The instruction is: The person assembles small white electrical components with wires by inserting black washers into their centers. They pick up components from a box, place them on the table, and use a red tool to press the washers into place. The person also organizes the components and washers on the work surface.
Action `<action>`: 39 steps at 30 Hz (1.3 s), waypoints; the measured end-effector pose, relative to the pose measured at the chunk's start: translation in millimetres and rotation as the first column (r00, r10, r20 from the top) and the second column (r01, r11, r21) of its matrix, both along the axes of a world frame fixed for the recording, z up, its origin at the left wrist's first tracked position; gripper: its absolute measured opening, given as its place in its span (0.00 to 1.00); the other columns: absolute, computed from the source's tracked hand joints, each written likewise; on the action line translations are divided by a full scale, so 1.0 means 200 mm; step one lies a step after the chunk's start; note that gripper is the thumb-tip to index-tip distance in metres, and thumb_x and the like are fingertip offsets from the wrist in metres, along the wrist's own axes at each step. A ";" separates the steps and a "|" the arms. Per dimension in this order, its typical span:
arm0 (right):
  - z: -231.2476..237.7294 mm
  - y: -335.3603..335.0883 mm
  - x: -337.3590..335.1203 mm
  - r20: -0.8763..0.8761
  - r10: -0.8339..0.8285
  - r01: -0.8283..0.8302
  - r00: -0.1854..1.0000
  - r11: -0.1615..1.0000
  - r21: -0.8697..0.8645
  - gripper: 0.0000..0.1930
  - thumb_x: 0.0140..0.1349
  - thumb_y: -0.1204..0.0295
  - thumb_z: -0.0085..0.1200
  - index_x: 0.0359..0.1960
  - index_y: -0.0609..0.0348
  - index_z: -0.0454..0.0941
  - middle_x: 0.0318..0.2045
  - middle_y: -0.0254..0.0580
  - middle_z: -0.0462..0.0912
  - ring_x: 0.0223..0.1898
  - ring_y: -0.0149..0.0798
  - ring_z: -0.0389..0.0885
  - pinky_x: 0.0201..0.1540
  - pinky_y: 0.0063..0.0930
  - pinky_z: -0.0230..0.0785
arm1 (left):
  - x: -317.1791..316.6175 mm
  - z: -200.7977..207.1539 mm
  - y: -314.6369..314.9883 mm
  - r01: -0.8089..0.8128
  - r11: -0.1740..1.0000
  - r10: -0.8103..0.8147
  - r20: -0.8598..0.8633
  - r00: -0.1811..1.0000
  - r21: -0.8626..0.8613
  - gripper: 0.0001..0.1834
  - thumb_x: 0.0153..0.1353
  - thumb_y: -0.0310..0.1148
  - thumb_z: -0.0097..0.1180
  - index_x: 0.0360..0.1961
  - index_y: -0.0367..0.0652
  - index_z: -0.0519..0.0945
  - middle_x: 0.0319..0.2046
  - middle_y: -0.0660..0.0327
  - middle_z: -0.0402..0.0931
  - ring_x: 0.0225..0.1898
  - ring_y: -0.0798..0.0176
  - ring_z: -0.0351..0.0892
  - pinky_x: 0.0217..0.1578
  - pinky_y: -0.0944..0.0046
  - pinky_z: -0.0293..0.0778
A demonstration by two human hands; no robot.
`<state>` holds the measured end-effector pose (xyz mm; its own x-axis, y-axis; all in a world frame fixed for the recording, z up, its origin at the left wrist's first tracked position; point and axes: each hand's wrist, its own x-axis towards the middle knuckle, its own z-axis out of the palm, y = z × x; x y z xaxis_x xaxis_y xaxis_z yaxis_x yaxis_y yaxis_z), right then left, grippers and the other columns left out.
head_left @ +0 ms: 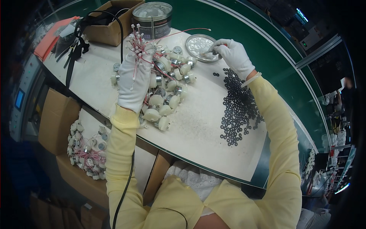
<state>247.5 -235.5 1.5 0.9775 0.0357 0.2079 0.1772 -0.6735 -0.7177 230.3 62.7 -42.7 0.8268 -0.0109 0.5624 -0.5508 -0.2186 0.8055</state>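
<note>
My left hand, in a white glove, is closed around a bundle of thin red and white wires with small white connectors. The wires run to a pile of small motors with silver bodies and cream plastic discs, just right of that hand. My gloved right hand is pinched on a small tool with a red end; the rest of it is mostly hidden by the fingers. Those fingers are at the right rim of a shallow round metal lid smeared with a pale, glossy paste.
Many black rings lie spread below my right hand. A paste-smeared tin and a cardboard box stand at the back. At lower left, more wired motors lie by an open carton. A black cable crosses near my left arm.
</note>
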 end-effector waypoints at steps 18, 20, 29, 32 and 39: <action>0.53 -0.69 -0.89 0.314 -0.170 0.140 0.934 0.983 0.115 0.16 0.55 0.91 0.40 0.41 0.71 0.78 0.35 0.47 0.82 0.31 0.29 0.77 0.36 0.19 0.69 | 0.05 -0.05 0.10 -0.263 0.844 0.188 0.201 0.961 0.467 0.20 0.73 0.36 0.43 0.58 0.34 0.71 0.51 0.49 0.75 0.55 0.54 0.73 0.57 0.59 0.65; 0.58 -0.79 -1.15 0.319 -0.286 0.256 0.904 0.957 0.135 0.14 0.58 0.84 0.40 0.42 0.72 0.78 0.35 0.48 0.82 0.32 0.30 0.78 0.37 0.21 0.71 | 0.09 -0.08 0.13 -0.253 0.843 0.142 0.257 0.956 0.474 0.20 0.74 0.39 0.41 0.55 0.33 0.74 0.50 0.51 0.75 0.54 0.56 0.73 0.57 0.60 0.64; 0.39 -1.16 -1.57 0.015 -0.624 0.599 0.781 0.756 0.265 0.16 0.50 0.78 0.39 0.35 0.70 0.80 0.31 0.45 0.83 0.28 0.29 0.76 0.34 0.19 0.69 | 0.01 0.02 0.09 -0.228 0.861 0.230 0.051 0.972 0.455 0.25 0.75 0.45 0.40 0.58 0.33 0.73 0.56 0.52 0.74 0.58 0.59 0.71 0.61 0.63 0.63; 0.27 -1.25 -1.53 0.015 -0.621 0.601 0.784 0.765 0.231 0.16 0.50 0.77 0.39 0.34 0.68 0.81 0.31 0.42 0.83 0.27 0.28 0.76 0.33 0.19 0.69 | 0.00 0.02 0.10 -0.316 0.790 0.294 0.128 0.947 0.526 0.25 0.75 0.45 0.40 0.58 0.33 0.73 0.56 0.51 0.74 0.58 0.58 0.72 0.61 0.63 0.63; 0.17 -1.34 -1.47 0.013 -0.578 0.558 0.816 0.793 0.245 0.16 0.51 0.77 0.38 0.33 0.67 0.81 0.30 0.41 0.84 0.27 0.26 0.76 0.34 0.19 0.70 | -0.01 0.03 0.16 -0.450 0.653 0.385 0.245 0.890 0.609 0.26 0.74 0.45 0.40 0.59 0.33 0.72 0.58 0.51 0.73 0.58 0.57 0.72 0.61 0.63 0.64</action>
